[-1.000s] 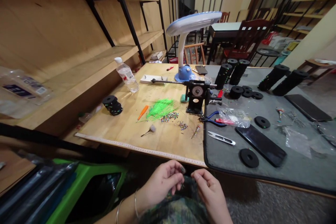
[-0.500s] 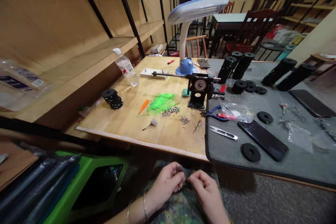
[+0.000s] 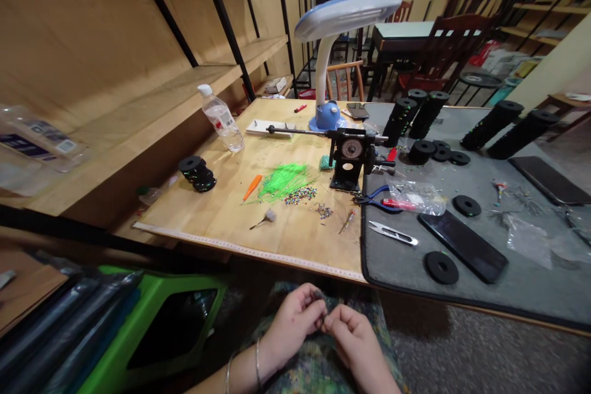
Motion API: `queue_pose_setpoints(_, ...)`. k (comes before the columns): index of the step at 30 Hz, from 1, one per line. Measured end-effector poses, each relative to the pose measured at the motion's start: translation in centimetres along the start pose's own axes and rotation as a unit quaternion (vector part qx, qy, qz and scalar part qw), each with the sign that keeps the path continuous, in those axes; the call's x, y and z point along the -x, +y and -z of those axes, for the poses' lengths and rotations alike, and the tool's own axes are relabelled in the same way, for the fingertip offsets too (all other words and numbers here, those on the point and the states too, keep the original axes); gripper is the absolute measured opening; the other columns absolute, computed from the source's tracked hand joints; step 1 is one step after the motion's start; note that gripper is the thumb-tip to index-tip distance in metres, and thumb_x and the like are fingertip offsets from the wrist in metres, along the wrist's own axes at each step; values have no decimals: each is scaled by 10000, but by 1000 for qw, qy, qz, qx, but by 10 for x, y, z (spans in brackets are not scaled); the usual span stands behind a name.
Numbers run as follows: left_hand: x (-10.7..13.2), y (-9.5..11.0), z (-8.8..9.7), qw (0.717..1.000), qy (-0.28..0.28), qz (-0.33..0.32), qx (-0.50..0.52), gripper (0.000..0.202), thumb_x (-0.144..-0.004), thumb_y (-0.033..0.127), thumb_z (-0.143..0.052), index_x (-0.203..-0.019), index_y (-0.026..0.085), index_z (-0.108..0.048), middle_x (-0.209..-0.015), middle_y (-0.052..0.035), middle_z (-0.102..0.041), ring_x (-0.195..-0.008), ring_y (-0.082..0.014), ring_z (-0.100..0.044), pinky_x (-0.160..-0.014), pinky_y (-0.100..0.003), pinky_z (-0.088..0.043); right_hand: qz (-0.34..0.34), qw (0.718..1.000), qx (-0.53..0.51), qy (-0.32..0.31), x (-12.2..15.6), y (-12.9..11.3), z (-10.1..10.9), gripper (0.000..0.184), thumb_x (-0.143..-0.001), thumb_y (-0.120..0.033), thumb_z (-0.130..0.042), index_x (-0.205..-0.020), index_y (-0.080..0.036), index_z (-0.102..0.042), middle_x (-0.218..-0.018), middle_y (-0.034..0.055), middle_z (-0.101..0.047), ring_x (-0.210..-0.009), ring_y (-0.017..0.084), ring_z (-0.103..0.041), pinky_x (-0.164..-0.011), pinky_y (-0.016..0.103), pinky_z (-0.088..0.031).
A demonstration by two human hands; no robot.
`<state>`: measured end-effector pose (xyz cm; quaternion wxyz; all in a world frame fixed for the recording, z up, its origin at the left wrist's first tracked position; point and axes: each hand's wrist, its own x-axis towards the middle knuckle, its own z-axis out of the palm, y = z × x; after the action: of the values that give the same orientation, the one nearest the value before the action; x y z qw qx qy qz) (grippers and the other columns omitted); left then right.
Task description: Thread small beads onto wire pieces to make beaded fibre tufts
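Over the lap, below the table's front edge, my left hand (image 3: 298, 321) is closed. A small dark, fuzzy bundle (image 3: 318, 296) shows at its curled fingers; its kind is too blurred to make out. Close beside it on the right, my right hand (image 3: 354, 340) pinches thumb against forefinger, the fingertips meeting those of the left. Whatever lies in that pinch is hidden or too small to name. On the table above the hands lies a grey tuft with a dark stem (image 3: 269, 217). Bright green strands (image 3: 285, 182) and a pile of coloured beads (image 3: 300, 196) are farther back.
A black winding device (image 3: 348, 160) with a long rod stands mid-table, behind blue-handled pliers (image 3: 376, 198). Thread snips (image 3: 392, 233), a phone (image 3: 464, 247) and foam spools (image 3: 441, 267) lie on the grey mat (image 3: 530, 289). A desk lamp (image 3: 325, 74) and water bottle (image 3: 221, 120) stand farther back.
My right hand has moved slightly left, closing the small gap to my left hand. My left hand stays nearly in place, still closed at the dark bundle.
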<state>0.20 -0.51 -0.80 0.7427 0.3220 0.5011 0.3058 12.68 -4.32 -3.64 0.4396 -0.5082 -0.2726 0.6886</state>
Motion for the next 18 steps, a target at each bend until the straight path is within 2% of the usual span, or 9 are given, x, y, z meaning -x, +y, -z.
queue_pose_setpoints(4,0,-1,0,1000,-4,-8,9,276,-685,343,-697,-763,169,-498,-588,65,-526,-516,-75,-481,-507,-202,-343,-10,1000,-21,5,0,-2,-1,380,-634,-486,-732,-556,-182,-517,-501,-58,-450,-464,85,-326,-460,204,-236)
queue_pose_setpoints(11,1,0,1,1000,-15,-5,20,267,-692,342,-690,-755,167,-498,-584,56,-544,-506,-72,-487,-495,-195,-330,-33,999,-26,-12,1,0,0,421,-632,-540,-729,-590,-188,-503,-465,-93,-394,-380,45,-192,-392,207,-99)
queue_pose_setpoints(15,2,1,1,1000,-15,-1,25,274,-688,349,-692,-748,168,-497,-584,56,-541,-505,-69,-484,-489,-191,-323,-41,999,-21,-6,2,-5,-2,420,-623,-526,-738,-571,-190,-492,-445,-99,-373,-377,44,-188,-389,202,-103)
queue_pose_setpoints(18,2,1,1,1000,-14,-3,15,281,-686,363,-693,-747,169,-498,-578,55,-540,-491,-68,-476,-465,-188,-286,-31,999,-29,-6,4,-10,-6,416,-613,-516,-745,-562,-178,-508,-473,-78,-417,-410,52,-235,-406,191,-149)
